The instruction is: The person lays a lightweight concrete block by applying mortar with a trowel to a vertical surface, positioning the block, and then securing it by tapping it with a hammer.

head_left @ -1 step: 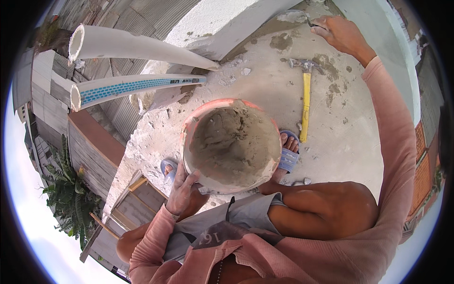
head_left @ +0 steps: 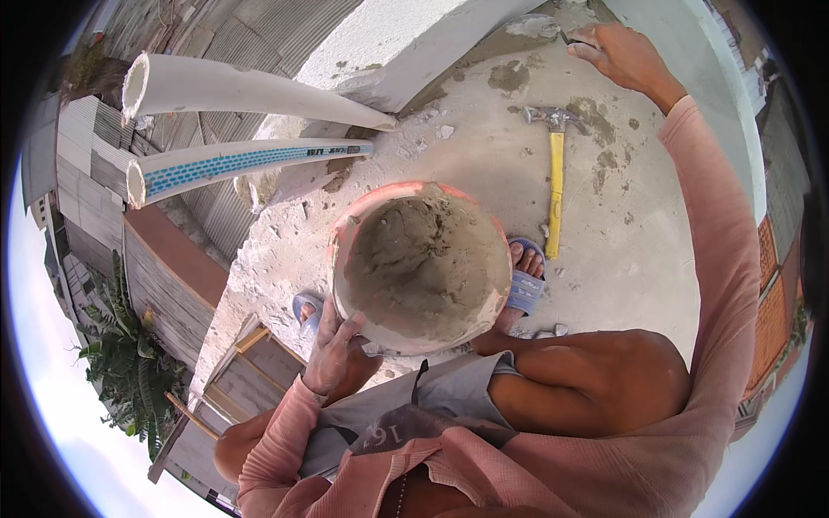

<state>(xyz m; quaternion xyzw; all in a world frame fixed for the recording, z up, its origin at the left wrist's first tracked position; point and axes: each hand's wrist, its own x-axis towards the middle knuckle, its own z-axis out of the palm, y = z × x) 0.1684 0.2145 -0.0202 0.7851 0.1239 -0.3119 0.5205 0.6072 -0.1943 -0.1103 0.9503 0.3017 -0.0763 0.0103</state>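
Note:
A reddish bucket (head_left: 345, 250) caked with grey cement stands between my feet, with wet mortar (head_left: 423, 259) inside. My left hand (head_left: 330, 352) is closed on the bucket's near-left rim, thumb on top. Far off at the upper right, my right hand (head_left: 617, 59) is wrapped round the handle of a trowel (head_left: 534, 26). The trowel's blade, smeared with mortar, lies low over the floor near the white wall's base. Most of its handle is hidden by my fingers. A hammer (head_left: 557, 186) with a yellow handle rests on the concrete between the bucket and my right arm.
Two cut white pipes (head_left: 250, 86) rise at the left; the lower pipe (head_left: 250, 164) has blue markings. A white low wall (head_left: 389, 52) stands behind them, and a pale wall (head_left: 691, 69) is on the right. Past the concrete's left edge lies a drop to roofs (head_left: 164, 250).
The view has shifted very slightly. Both hands keep their places, on the bucket rim and the trowel handle.

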